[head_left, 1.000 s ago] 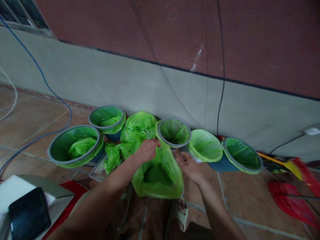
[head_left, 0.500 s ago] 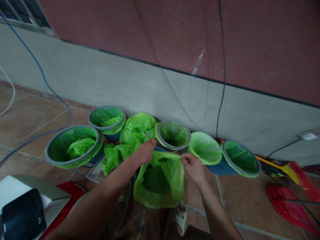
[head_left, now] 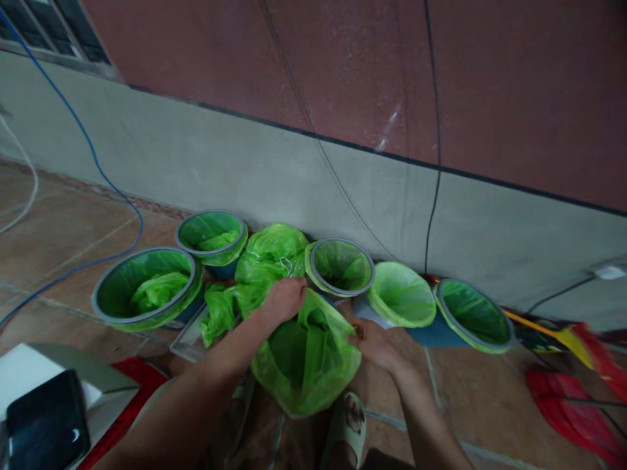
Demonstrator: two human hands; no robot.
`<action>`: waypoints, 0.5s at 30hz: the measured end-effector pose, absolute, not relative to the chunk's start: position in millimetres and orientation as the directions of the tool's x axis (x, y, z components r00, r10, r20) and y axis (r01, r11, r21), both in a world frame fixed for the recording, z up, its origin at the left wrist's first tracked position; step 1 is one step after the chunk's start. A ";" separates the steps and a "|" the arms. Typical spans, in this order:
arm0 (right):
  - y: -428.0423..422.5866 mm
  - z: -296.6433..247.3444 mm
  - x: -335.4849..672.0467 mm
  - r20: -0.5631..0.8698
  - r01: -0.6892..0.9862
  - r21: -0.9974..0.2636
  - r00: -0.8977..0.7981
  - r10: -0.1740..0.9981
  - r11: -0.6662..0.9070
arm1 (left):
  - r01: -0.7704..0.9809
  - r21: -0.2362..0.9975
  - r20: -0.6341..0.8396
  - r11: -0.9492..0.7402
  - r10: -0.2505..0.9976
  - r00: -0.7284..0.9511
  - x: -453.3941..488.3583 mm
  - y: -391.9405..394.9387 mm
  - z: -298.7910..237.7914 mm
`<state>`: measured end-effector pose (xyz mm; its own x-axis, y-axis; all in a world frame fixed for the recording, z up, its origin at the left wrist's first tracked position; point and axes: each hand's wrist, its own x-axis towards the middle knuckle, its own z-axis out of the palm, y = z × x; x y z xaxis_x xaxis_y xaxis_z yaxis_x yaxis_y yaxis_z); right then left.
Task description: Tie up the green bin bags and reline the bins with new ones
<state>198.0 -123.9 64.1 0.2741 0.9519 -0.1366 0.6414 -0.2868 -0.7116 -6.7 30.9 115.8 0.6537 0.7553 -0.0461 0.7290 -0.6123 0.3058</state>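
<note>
A green plastic bag (head_left: 313,385) spreads over a bin between my feet, its mouth facing up and its edge draped outside. The bin itself is almost wholly covered. My left hand (head_left: 287,299) pinches the bag's far left edge, fingers closed on it. At the bag's right side my right hand (head_left: 372,341) grips the edge with thumb and fingers together. Just beyond stands a lined bin (head_left: 343,292) with a grey rim ring. Left of it lies a bunched green bag (head_left: 277,245) with a white drawstring, its crumpled end reaching toward my left forearm.
Two ringed bins (head_left: 142,320) (head_left: 210,234) with green bags inside stand left. Right are a bag-lined bin (head_left: 401,297) without a ring and a ringed one (head_left: 473,316). A phone (head_left: 48,418) rests on a white box (head_left: 105,375). A red dustpan (head_left: 568,405) lies right.
The bag's far edge has been drawn up to a point by my left hand. My right hand has moved slightly down along the right edge, and the front hangs lower.
</note>
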 end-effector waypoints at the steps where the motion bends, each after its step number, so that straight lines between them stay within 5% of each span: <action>1: -122.0 64.9 193.0 -0.094 0.643 -0.720 0.282 0.955 -0.261 | 0.700 0.321 -0.026 -0.638 0.733 0.680 -3.7 26.9 116.0; 15: -111.2 94.3 171.7 0.258 0.731 -0.674 0.365 0.894 -0.105 | 0.583 0.364 0.007 -0.726 0.628 0.778 5.9 6.0 119.8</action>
<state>171.7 -111.2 94.3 0.3655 0.8944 0.2579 0.7314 -0.1046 -0.6739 5.9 6.0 119.8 0.7783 0.6278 0.0065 0.5829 -0.7264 0.3641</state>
